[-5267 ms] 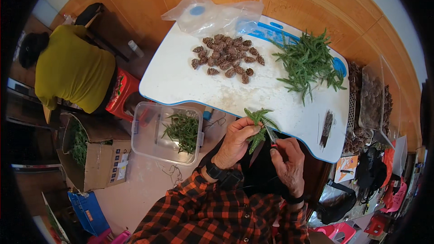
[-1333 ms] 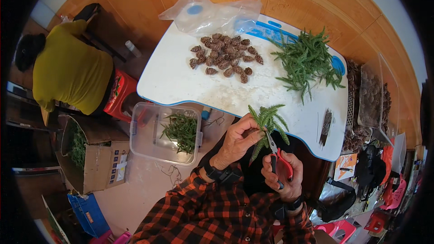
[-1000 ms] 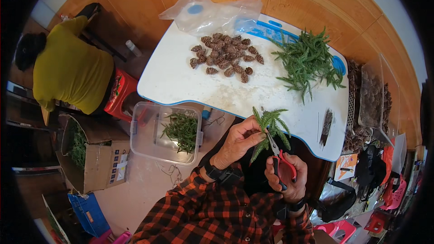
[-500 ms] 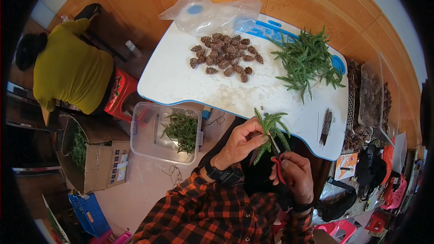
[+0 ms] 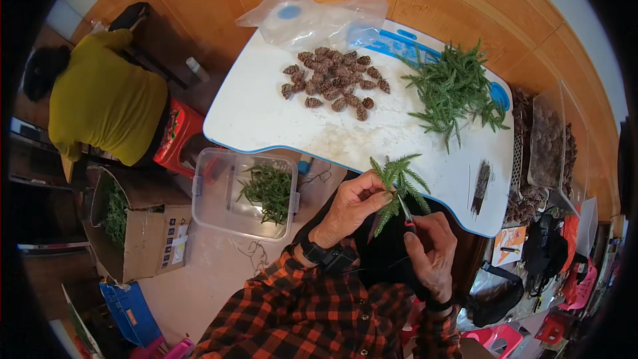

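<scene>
White table: at its near edge, the left hand pinches a green sprig where its fronds meet (probably light, springy, easily bruised; best held there). Right hand: fingers curl around red-handled pliers, tips among fronds.

A white tabletop has a blue edge, a wavy front and brownish smudges near its middle. A crumpled clear plastic bag lies along the back, left of centre, with a loose cluster of small brown pine cones just in front. A heap of green sprigs spreads at the back right, and a bundle of thin dark strands lies nearer the front right.
</scene>
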A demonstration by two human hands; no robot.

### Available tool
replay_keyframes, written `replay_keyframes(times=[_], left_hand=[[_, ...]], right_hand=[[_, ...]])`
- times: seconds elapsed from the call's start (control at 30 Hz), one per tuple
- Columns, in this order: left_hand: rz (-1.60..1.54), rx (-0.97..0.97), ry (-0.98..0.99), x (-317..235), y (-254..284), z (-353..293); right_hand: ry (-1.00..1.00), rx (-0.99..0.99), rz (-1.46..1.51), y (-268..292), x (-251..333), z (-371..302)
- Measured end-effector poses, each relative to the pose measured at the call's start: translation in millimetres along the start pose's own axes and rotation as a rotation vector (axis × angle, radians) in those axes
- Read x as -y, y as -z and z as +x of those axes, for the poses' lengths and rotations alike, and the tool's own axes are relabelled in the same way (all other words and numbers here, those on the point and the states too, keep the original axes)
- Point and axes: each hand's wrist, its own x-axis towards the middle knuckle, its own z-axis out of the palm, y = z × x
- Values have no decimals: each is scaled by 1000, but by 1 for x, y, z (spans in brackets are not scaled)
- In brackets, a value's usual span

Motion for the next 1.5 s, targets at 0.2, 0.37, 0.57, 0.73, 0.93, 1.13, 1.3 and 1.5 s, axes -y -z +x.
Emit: replay_keyframes(times=[0.2, 0.37, 0.57, 0.73, 0.93, 1.13, 1.3, 1.5], left_hand=[[22, 23, 7, 0, 4, 0], [39, 50, 43, -1, 5, -1], [132, 79, -76, 5, 5, 1], [196, 116, -74, 6, 9, 1], [209, 119, -113, 4, 7, 3], [193, 122, -83, 11, 8, 2], [156, 102, -67, 11, 7, 3], [160, 106, -56, 10, 5, 4]], right_hand=[[112, -93, -149, -6, 4, 3], [243, -108, -341, 3, -3, 5], [317, -64, -470, 11, -2, 8], [338, -6, -544, 16, 0, 10], [375, 49, -574, 20, -2, 13], [397, 74, -608, 20, -3, 15], [427, 76, -655, 19, -4, 16], [439, 86, -711, 18, -7, 14]])
